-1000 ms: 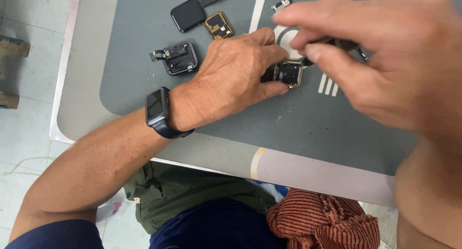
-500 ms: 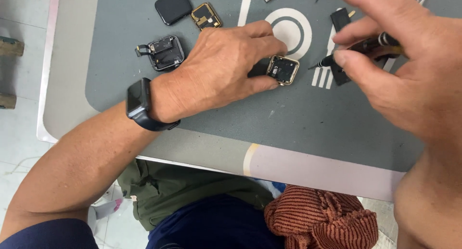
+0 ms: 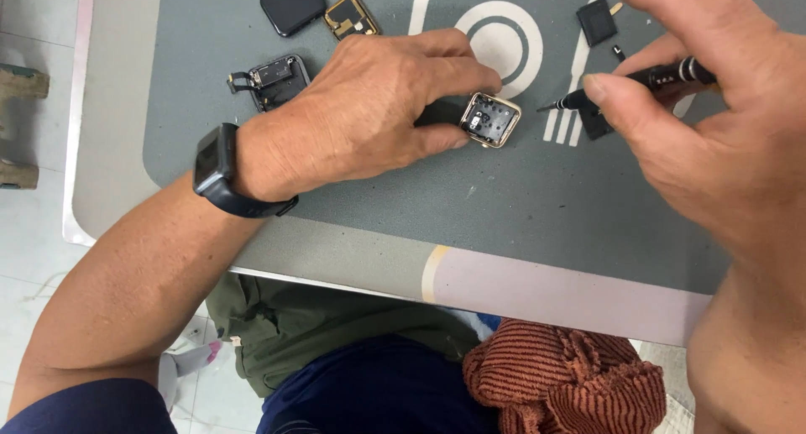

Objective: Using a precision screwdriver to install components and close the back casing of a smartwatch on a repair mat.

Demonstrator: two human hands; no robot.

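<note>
Gold-rimmed watch case (image 3: 490, 119), open side up on the grey worktop mat (image 3: 520, 207), stays pinched by the left hand (image 3: 369, 107), while the right hand (image 3: 714, 123), gripping a black screwdriver (image 3: 630, 86), has drawn back, its tip now just beside the case.

On my grey mat (image 3: 353, 232) lie spare parts — a black screen (image 3: 291, 4), a gold-edged module (image 3: 352, 16), an opened black casing (image 3: 270, 81) and a small black square (image 3: 597, 21). A rust-red ribbed cloth (image 3: 562, 384) rests on my lap — below the table edge (image 3: 537, 291).
</note>
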